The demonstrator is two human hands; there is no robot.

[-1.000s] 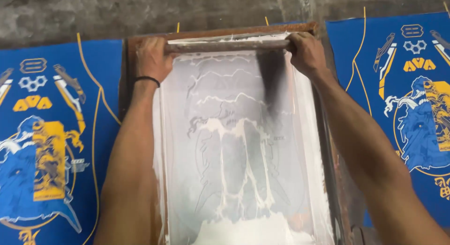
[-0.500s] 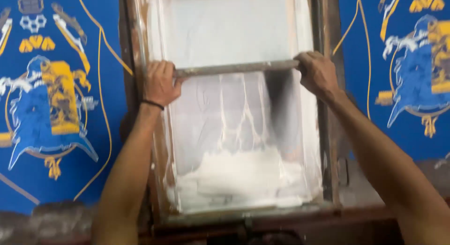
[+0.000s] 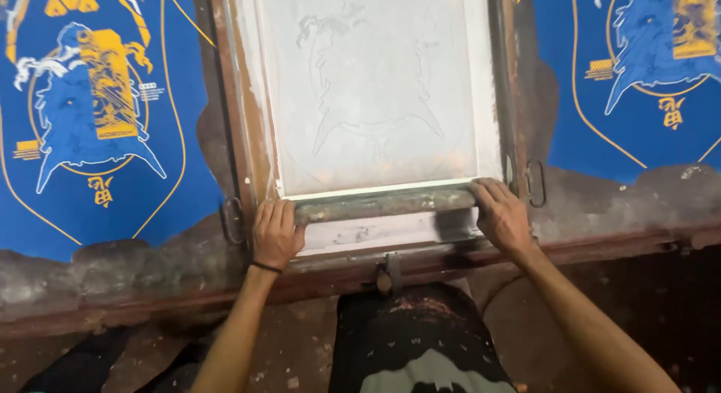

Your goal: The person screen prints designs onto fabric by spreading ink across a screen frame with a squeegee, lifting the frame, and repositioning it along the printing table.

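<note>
A wooden-framed printing screen (image 3: 240, 137) lies flat on the long table, its mesh (image 3: 375, 85) showing a faint outline design. Across its near end lies a long squeegee (image 3: 383, 204) with a worn wooden handle. My left hand (image 3: 275, 232) grips the squeegee's left end; a dark band circles that wrist. My right hand (image 3: 502, 216) grips the right end. A strip of white ink (image 3: 375, 232) sits just on my side of the blade.
Blue fabric pieces printed in yellow, white and light blue lie to the left (image 3: 90, 115) and right (image 3: 646, 70) of the screen. The table's stained, crusted near edge (image 3: 135, 276) runs across the view. A metal catch (image 3: 388, 271) sits at the frame's near side.
Both hands have pulled the squeegee from the far end of the screen down to the near end, dragging the white ink along. The mesh behind it now looks wiped.
</note>
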